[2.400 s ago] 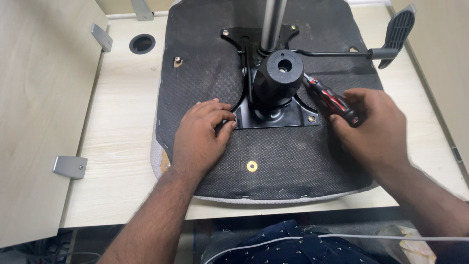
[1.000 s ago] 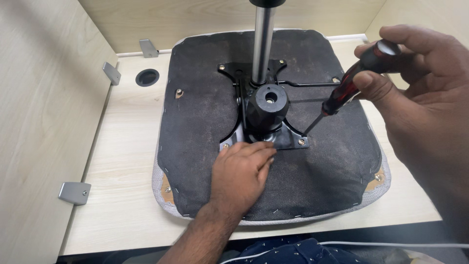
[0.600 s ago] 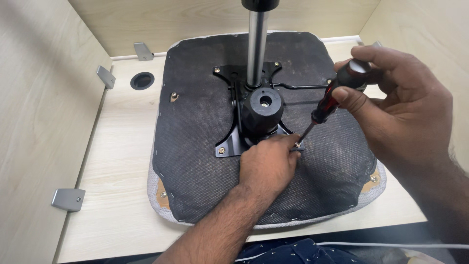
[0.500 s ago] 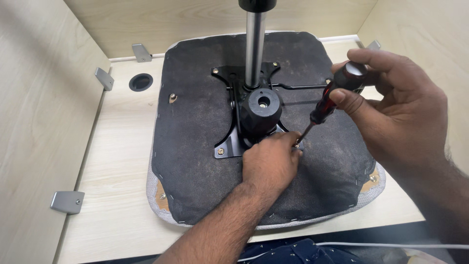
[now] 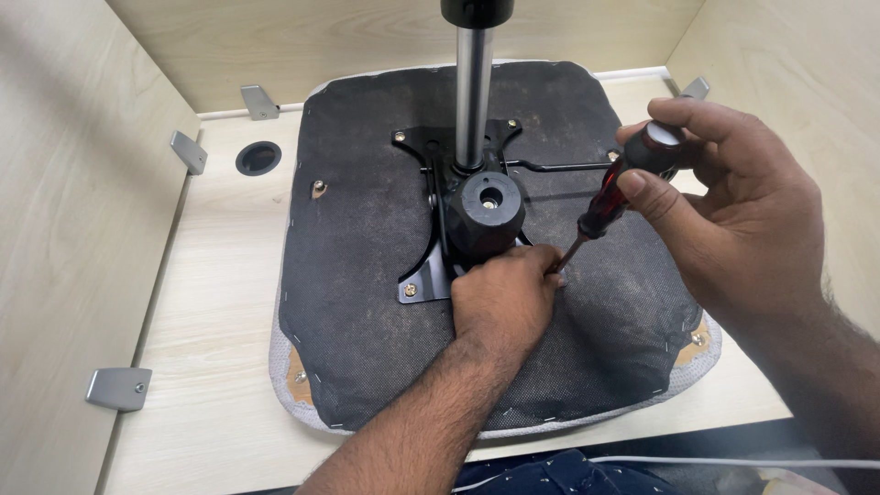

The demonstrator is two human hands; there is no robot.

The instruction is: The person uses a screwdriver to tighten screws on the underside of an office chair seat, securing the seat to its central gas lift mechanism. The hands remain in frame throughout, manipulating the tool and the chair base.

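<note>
Your right hand (image 5: 733,211) grips the red-handled screwdriver (image 5: 616,188), its tip just beside your left fingertips (image 5: 541,266). Those fingertips are pinched, probably on a screw hidden at the black mounting plate (image 5: 423,280); you're seating it, so next keep the tip square and turn

Seat underside (image 5: 367,302): covered in black matt fabric, rough and dusty, stapled along edge; grey woven cloth seen at rim. Mounting plate (image 5: 423,280): black painted metal, dull sheen; brass-coloured screw heads seen. Column (image 5: 473,92): polished chromed metal, glossy. Hub (image 5: 486,211): black, smooth, semi-matt. Screwdriver (image 5: 605,197): glossy translucent red and black plastic handle, thin metal shaft. Bench (image 5: 211,302): pale wood-grain laminate, smooth, matt. Corner brackets (image 5: 117,388): brushed grey metal.
</note>
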